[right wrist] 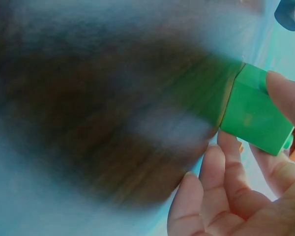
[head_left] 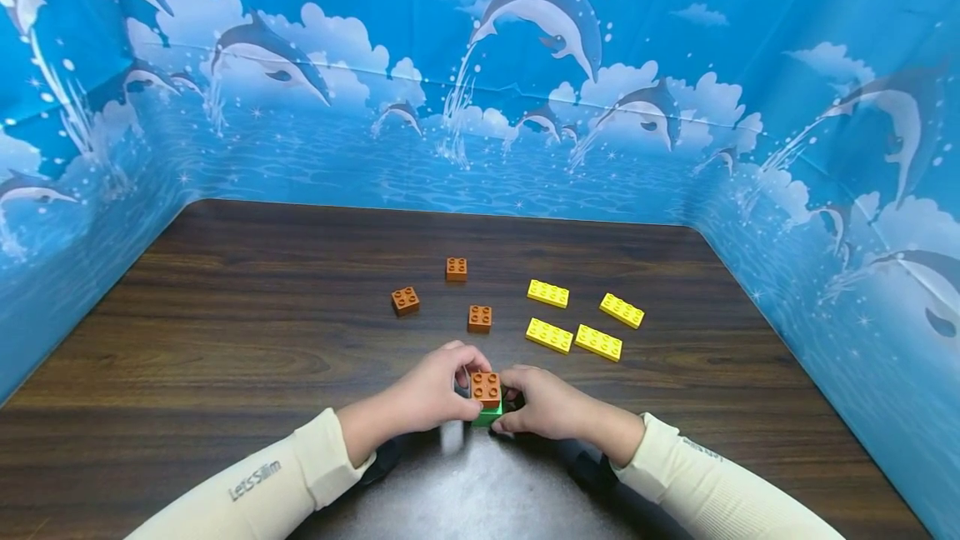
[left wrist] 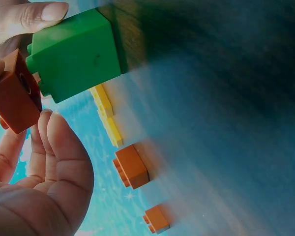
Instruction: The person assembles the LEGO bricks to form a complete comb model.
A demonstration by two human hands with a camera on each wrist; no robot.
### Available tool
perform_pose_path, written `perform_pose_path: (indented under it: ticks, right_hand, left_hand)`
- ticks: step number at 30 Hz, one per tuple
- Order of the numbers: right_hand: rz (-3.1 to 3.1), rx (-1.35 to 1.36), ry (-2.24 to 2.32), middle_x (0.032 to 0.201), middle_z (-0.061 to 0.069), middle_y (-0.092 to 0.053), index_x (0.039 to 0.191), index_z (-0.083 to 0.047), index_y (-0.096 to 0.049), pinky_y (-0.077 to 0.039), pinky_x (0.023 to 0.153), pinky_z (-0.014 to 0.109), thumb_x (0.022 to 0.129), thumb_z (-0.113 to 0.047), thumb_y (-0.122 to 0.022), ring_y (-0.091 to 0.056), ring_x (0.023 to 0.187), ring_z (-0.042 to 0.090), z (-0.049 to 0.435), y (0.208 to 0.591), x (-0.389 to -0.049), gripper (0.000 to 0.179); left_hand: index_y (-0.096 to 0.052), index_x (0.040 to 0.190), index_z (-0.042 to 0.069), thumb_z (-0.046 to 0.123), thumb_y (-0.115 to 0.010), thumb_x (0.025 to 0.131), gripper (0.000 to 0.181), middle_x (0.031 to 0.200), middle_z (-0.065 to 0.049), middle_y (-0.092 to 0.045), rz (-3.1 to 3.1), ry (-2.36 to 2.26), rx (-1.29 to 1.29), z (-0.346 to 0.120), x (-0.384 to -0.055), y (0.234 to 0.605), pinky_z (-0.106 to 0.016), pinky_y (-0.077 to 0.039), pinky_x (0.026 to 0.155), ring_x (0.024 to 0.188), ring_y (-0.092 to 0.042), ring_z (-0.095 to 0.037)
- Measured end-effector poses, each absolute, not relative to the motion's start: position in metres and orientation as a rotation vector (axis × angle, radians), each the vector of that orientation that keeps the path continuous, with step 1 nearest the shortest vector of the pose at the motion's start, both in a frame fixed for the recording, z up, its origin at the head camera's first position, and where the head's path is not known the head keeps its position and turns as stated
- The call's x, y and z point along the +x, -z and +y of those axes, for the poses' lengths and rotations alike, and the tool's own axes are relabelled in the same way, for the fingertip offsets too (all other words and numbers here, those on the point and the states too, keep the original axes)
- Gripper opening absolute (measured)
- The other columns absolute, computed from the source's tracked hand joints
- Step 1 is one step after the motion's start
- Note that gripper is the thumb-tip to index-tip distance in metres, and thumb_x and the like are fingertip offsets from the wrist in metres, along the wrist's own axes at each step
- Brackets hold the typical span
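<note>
My left hand (head_left: 431, 394) pinches an orange-brown square toy brick (head_left: 486, 390) with studs on top. Below it stands a green brick (head_left: 488, 418), which my right hand (head_left: 551, 403) grips from the right side. In the left wrist view the orange-brown brick (left wrist: 15, 98) tilts at the studs of the green brick (left wrist: 78, 56), its hollow underside partly showing. The right wrist view has the thumb and fingers around the green brick (right wrist: 255, 110), its base at the table; the orange-brown one is mostly hidden there.
Beyond the hands on the dark wooden table (head_left: 262, 298) lie three more orange-brown bricks, the nearest (head_left: 480, 319) just past the left fingers. Several flat yellow bricks (head_left: 549, 335) lie to their right. A blue dolphin-print curtain (head_left: 480, 157) borders the table's back and sides.
</note>
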State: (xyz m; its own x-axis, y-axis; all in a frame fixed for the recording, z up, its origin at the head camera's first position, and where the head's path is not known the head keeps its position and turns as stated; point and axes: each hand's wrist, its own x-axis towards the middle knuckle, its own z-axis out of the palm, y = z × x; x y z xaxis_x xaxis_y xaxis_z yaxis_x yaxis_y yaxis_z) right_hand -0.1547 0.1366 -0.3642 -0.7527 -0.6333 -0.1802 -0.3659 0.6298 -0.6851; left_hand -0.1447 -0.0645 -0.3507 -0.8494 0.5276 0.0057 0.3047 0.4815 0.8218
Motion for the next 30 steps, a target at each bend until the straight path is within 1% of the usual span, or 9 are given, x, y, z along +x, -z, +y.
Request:
perform_pose_path:
  ticks: [7, 15, 21, 24, 27, 30]
  right_hand:
    - [2.439, -0.787, 0.903, 0.090, -0.004, -0.056, 0.100, -0.011, -0.067, -0.044, 0.073, 0.029, 0.081, -0.013, -0.076, -0.052, 0.083, 0.015, 0.1362, 0.3639, -0.1551, 0.021]
    - [2.432, -0.791, 0.917, 0.087, -0.003, -0.055, 0.094, -0.010, -0.066, -0.042, 0.070, 0.029, 0.081, -0.013, -0.077, -0.049, 0.081, 0.016, 0.1373, 0.3618, -0.1547, 0.018]
    - [2.433, -0.777, 0.907, 0.088, -0.003, -0.055, 0.095, -0.009, -0.066, -0.043, 0.071, 0.030, 0.080, -0.013, -0.078, -0.050, 0.082, 0.016, 0.1371, 0.3628, -0.1548, 0.019]
    - [2.431, -0.763, 0.902, 0.088, -0.003, -0.055, 0.095, -0.011, -0.066, -0.043, 0.071, 0.030, 0.081, -0.014, -0.077, -0.051, 0.082, 0.015, 0.1365, 0.3638, -0.1549, 0.019]
    - [2.427, -0.756, 0.902, 0.089, -0.004, -0.054, 0.096, -0.012, -0.066, -0.043, 0.071, 0.029, 0.081, -0.014, -0.077, -0.051, 0.082, 0.015, 0.1363, 0.3648, -0.1550, 0.019]
    - [2.425, -0.764, 0.909, 0.089, -0.003, -0.055, 0.096, -0.011, -0.067, -0.043, 0.071, 0.029, 0.081, -0.014, -0.077, -0.051, 0.082, 0.014, 0.1364, 0.3647, -0.1549, 0.019]
  left_hand:
    - [-0.063, 0.097, 0.007, 0.000, -0.072, 0.069, 0.031, 0.094, -0.004, -0.053, 2.488, -1.309, 0.736, -0.0630, -0.1457, 0.3527, -0.026, -0.042, 0.066, 0.078, -0.048, -0.015]
    - [-0.063, 0.097, 0.008, -0.001, -0.071, 0.068, 0.031, 0.091, -0.003, -0.051, 2.473, -1.286, 0.724, -0.0608, -0.1430, 0.3510, -0.027, -0.041, 0.064, 0.077, -0.047, -0.016]
    - [-0.064, 0.094, 0.008, -0.001, -0.071, 0.067, 0.030, 0.089, -0.003, -0.051, 2.495, -1.270, 0.730, -0.0588, -0.1446, 0.3540, -0.026, -0.042, 0.064, 0.076, -0.047, -0.015]
    - [-0.064, 0.093, 0.008, -0.001, -0.071, 0.066, 0.029, 0.089, -0.002, -0.052, 2.492, -1.269, 0.729, -0.0584, -0.1458, 0.3550, -0.026, -0.042, 0.064, 0.075, -0.048, -0.015]
    - [-0.065, 0.092, 0.007, -0.001, -0.071, 0.066, 0.027, 0.089, -0.002, -0.052, 2.473, -1.277, 0.720, -0.0583, -0.1470, 0.3551, -0.025, -0.042, 0.063, 0.075, -0.048, -0.015]
    - [-0.065, 0.091, 0.007, -0.001, -0.071, 0.067, 0.026, 0.088, -0.002, -0.052, 2.463, -1.277, 0.717, -0.0582, -0.1473, 0.3542, -0.025, -0.042, 0.063, 0.075, -0.048, -0.015]
